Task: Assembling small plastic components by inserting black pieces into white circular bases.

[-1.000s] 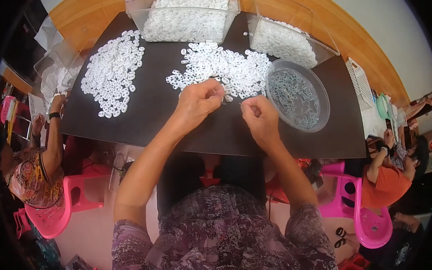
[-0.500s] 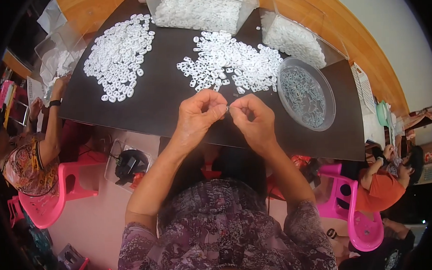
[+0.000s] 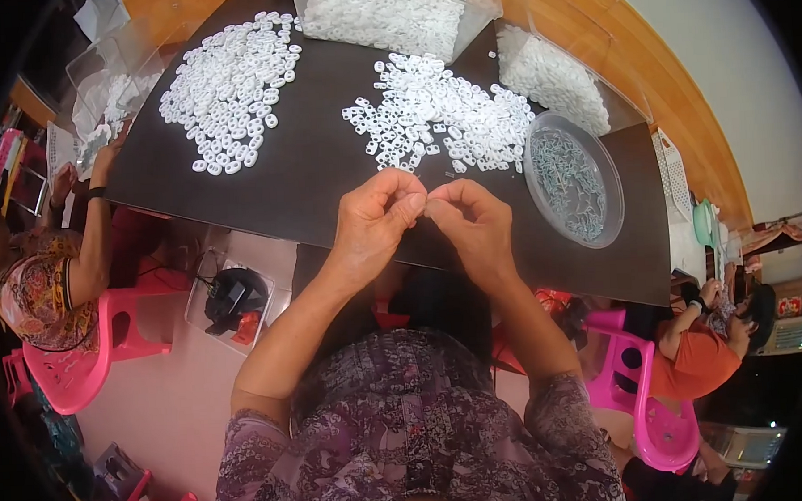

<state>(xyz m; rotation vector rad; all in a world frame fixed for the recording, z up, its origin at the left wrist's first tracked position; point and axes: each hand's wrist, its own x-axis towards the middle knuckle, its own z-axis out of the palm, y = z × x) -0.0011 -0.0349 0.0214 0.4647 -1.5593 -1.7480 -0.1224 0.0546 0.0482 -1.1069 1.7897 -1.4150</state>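
Observation:
My left hand (image 3: 373,220) and my right hand (image 3: 473,220) meet above the near edge of the dark table (image 3: 324,119). Thumb and forefinger of each are pinched, and their tips touch. Whatever sits between them is too small and covered to make out. Just beyond the fingers lies a pile of small white plastic pieces with two holes (image 3: 449,114). Farther left is a second pile of white oval two-holed pieces (image 3: 228,88). Right of my right hand stands a round clear dish (image 3: 615,187) of small grey metal parts (image 3: 570,185).
At the far side stand two clear bins, a middle one (image 3: 476,19) and a right one (image 3: 623,106), holding white pieces. One person (image 3: 58,283) works at the left and another (image 3: 696,345) at the right. Pink chairs (image 3: 75,359) stand on the floor.
My fingertips have come closer together and now hide the tiny shiny thing that showed between them. The view has shifted slightly, so the piles appear a little farther right.

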